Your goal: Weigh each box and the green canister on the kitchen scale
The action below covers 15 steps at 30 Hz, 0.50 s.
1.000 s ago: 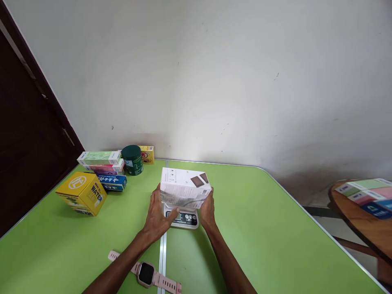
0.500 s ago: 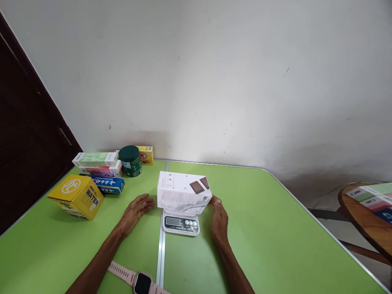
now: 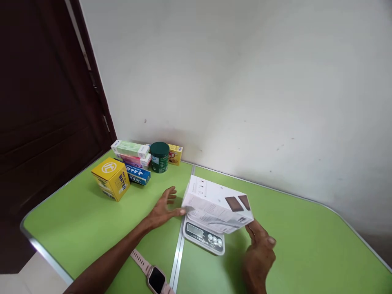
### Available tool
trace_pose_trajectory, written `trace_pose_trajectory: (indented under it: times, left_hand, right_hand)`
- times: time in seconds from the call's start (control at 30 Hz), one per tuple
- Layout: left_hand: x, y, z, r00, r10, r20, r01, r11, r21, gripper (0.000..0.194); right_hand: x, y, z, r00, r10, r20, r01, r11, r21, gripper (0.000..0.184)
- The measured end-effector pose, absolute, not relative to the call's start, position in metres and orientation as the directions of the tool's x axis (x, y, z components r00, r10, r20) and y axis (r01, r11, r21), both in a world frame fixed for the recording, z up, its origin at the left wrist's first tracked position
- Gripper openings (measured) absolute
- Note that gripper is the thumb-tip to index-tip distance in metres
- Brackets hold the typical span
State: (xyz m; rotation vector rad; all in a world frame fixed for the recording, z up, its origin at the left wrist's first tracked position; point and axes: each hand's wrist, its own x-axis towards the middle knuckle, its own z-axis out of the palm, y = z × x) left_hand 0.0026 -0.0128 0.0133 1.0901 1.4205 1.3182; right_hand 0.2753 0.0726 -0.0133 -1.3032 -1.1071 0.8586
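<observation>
A white box [image 3: 219, 204] with brown squares printed on its upper face and small print on its side lies lengthwise on a small white kitchen scale [image 3: 204, 236]. The scale's display and buttons face me; its rear is hidden under the box. My left hand [image 3: 161, 210] is beside the box's left end, fingers spread, with the thumb close to or touching the lower corner. At the opposite end, my right hand [image 3: 259, 253] has its fingertips against or just beside the lower right corner, the thumb held apart. Neither hand wraps round the box.
To the left stand a yellow box marked WATER [image 3: 112, 179], a blue carton [image 3: 139, 174], stacked green and pink cartons [image 3: 130, 149], a green canister [image 3: 159, 157] and another yellow box [image 3: 175, 154]. A pink-strapped smartwatch [image 3: 156, 279] lies in front on the green table [image 3: 294, 245].
The view has swung left, so everything sits further right. My left hand has its thumb nearer the box's end; my right hand has turned and lies lower beside the right corner.
</observation>
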Motion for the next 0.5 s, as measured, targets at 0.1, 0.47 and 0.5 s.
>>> trace_pose_trajectory:
  times: [0.1, 0.47, 0.5]
  left_hand:
    - [0.023, -0.003, 0.034, -0.229, 0.972, 0.05, 0.149, -0.015, 0.989, 0.129]
    - [0.051, 0.015, 0.038, -0.422, 0.881, 0.216, -0.074, -0.271, 0.96, 0.108]
    - [0.047, 0.008, 0.041, -0.454, 0.861, 0.232, -0.096, -0.305, 0.947, 0.106]
  right_hand:
    - [0.264, 0.06, 0.005, 0.227, 0.951, 0.21, 0.15, 0.179, -0.972, 0.074]
    - [0.221, 0.046, 0.047, 0.093, 0.964, 0.247, 0.287, 0.212, -0.934, 0.064]
    - [0.215, 0.044, 0.051, 0.066, 0.967, 0.247, 0.267, 0.221, -0.938, 0.064]
